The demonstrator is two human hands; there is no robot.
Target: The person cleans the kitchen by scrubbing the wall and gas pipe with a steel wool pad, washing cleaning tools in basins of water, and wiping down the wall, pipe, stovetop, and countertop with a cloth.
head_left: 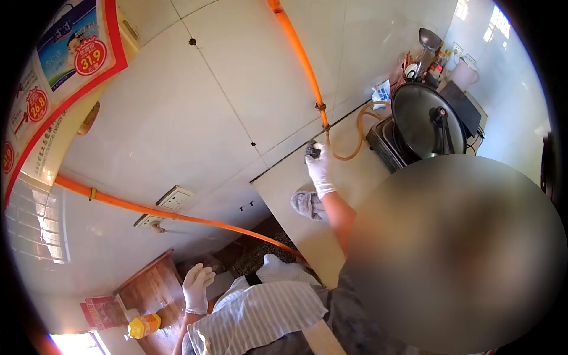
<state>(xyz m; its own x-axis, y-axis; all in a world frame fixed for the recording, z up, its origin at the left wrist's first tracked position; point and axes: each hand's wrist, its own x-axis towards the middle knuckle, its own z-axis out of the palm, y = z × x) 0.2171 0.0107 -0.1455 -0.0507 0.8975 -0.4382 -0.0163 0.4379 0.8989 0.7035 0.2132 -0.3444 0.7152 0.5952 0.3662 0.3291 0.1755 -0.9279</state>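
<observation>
My right hand (319, 167), in a white glove, reaches over the pale countertop (346, 183) near the wall. Its fingers are closed on a dark, crumpled scrubbing pad (312, 152) at the counter's back edge. A grey cloth (307, 204) lies on the counter beside my right wrist. At the lower left, my left hand (198, 288), also in a white glove, is raised with its fingers loosely apart and slightly bent. Nothing shows in it.
A thin hose (359, 133) runs from the orange pipe (302, 56) to the stove (387, 145). A black lid (420, 118) stands over the stove. Utensils are behind it. A yellow bottle (144, 325) rests on a wooden surface (155, 290). A large blur hides the lower right.
</observation>
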